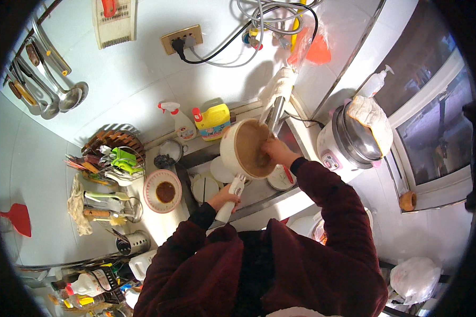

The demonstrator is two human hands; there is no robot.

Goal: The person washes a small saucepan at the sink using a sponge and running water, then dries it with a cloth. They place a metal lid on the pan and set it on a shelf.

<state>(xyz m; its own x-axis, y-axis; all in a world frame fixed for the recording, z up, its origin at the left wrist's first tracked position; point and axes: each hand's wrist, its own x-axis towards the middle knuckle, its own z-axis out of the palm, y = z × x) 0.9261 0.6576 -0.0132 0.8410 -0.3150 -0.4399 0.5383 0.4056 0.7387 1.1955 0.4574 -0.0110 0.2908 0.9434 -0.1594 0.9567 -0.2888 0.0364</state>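
My left hand (223, 199) grips the white handle (233, 198) of a cream-coloured saucepan (230, 148), which is tilted over the sink with its tan inside showing. The fingers of my right hand (278, 152) reach into the pan and touch or nearly touch its inner wall; whether they hold anything is hidden. Just above the pan is the metal faucet (277, 111), with cloth wrapped around its upper part. Under and beside the pan, in the sink, lie a bowl (205, 189) with a dark stick across it and a dish (279, 182) with a red-handled utensil.
Left of the sink (190, 202) stands a pink-rimmed bowl (147, 194) with brown liquid. A spray bottle (182, 126) and a yellow jug (214, 121) stand behind it. A rice cooker (327, 144) stands to the right, with a cloth on its lid. Utensil racks line the left wall.
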